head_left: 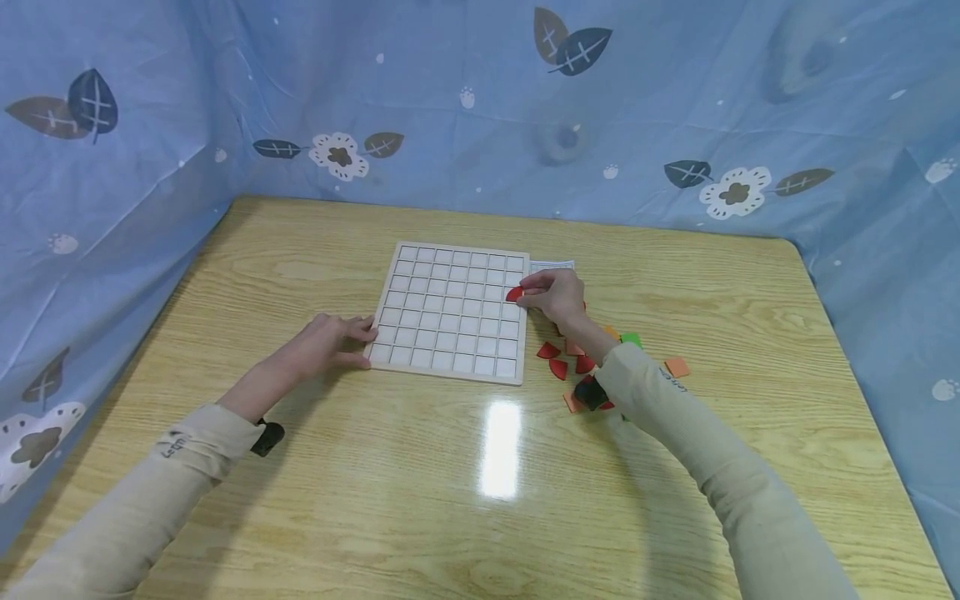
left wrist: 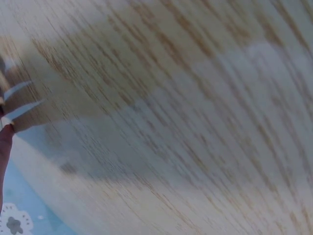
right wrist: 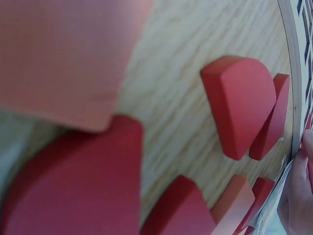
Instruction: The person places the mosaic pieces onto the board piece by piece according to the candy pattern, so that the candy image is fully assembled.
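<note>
A square wooden grid board (head_left: 448, 314) with rows of white cells lies on the table. My left hand (head_left: 324, 343) rests at its lower left edge, fingers and thumb stretched out against the rim. Only some fingertips (left wrist: 7, 134) show at the left of the left wrist view. Over the board's right edge, my right hand (head_left: 558, 296) pinches a red fan-shaped piece (head_left: 514, 294) between thumb and fingers. That hand (right wrist: 296, 191) is partly visible at the right of the right wrist view. Beneath the right forearm lie more red pieces (right wrist: 247, 98) and an orange-pink square tile (right wrist: 63, 54).
A printed sheet (head_left: 557, 265) lies partly behind the board's upper right corner. An orange tile (head_left: 677, 367) sits apart from the pile on the right, and a green tile (head_left: 632, 340) is at its edge. Blue patterned cloth (head_left: 480, 108) hangs around the table (head_left: 375, 517).
</note>
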The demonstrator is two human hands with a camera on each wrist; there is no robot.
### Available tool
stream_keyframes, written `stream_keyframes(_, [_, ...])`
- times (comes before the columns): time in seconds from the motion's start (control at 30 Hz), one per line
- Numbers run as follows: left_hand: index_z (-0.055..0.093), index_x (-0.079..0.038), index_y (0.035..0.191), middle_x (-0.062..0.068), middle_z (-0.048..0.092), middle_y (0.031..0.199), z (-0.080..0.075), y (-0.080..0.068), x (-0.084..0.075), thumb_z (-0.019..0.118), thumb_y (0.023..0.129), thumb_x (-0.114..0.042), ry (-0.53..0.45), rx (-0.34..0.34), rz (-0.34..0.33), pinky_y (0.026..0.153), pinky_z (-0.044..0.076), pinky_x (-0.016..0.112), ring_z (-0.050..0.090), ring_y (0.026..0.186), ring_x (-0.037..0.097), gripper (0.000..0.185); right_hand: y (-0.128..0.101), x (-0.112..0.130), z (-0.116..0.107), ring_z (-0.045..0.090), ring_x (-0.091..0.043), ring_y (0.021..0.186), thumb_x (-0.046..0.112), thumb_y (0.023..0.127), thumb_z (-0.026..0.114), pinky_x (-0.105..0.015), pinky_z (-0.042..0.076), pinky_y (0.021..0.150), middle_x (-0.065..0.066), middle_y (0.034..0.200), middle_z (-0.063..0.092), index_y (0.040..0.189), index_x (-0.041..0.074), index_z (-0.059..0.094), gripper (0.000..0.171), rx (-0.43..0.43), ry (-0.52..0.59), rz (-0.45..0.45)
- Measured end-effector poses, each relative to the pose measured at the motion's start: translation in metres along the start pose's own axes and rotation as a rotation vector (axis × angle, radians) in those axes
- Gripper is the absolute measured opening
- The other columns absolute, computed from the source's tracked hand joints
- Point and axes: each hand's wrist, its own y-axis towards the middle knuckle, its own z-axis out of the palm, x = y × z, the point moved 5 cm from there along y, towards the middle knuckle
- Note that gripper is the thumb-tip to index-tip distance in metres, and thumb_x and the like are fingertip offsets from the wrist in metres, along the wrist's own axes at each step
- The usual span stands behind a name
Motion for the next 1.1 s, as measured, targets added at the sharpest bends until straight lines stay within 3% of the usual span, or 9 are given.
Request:
stream_keyframes(0.43, [0.058,0.009,0.123,0.025,0.046,0.135,0.002,0.0006,0.0021,0.077,0.078,-0.014,0.016,0.01,-0.014,0.104,0.035,0.055,0.04,0.128,0.043,0.053,0.001,-0.004,-0.0002,0.069,-0.027,0.091,-0.005,0.077,0.077,-0.03,0.054,0.086,-0.022,0.105,0.069,0.105,-0.006,0.07,0.029,-0.019,0.1,0.045])
stream_keyframes(0.7, [0.058,0.008,0.122,0.025,0.046,0.135,0.0019,0.0,0.0025,0.077,0.078,-0.016,0.023,0.003,-0.01,0.103,0.036,0.055,0.042,0.127,0.043,0.054,0.0044,-0.0061,0.0037,0.07,-0.018,0.081,-0.006,0.076,0.077,-0.027,0.056,0.078,-0.023,0.103,0.069,0.104,-0.008,0.07,0.028,-0.04,0.13,0.051])
stream_keyframes(1.1, [0.058,0.009,0.122,0.026,0.046,0.134,0.0013,0.001,0.0012,0.076,0.079,-0.014,0.013,0.007,0.005,0.104,0.034,0.056,0.042,0.127,0.044,0.052,0.0016,0.0002,0.0016,0.067,-0.014,0.078,-0.008,0.076,0.076,-0.026,0.056,0.079,-0.023,0.105,0.069,0.106,-0.007,0.07,0.03,-0.011,0.096,0.045])
